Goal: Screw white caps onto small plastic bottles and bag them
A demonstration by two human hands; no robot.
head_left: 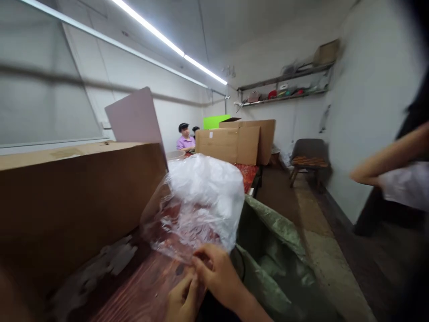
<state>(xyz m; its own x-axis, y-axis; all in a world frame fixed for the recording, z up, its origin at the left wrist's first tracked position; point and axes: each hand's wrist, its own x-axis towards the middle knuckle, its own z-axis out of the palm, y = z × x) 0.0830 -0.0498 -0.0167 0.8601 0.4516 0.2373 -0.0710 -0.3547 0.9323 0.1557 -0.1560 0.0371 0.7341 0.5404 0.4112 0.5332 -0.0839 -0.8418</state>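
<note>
A clear plastic bag (208, 188), puffed out with whitish contents, lies on the reddish wood-grain table (134, 286). At its near end, the fingertips of my right hand (217, 273) pinch the thin plastic edge. Just below and to the left, my left hand (183, 297) is closed with thumb and fingers together, close against the right fingertips. Whether the left fingers also hold the plastic is hard to make out. The far side of the bag's contents is blurred.
A large cardboard box (83, 192) stands at the left, with crumpled white scraps (100, 268) beside it. An open green sack (271, 241) is at the right. Farther back are cardboard boxes (231, 143), seated people (186, 139) and a chair (310, 156). Another person's arm (389, 156) shows at right.
</note>
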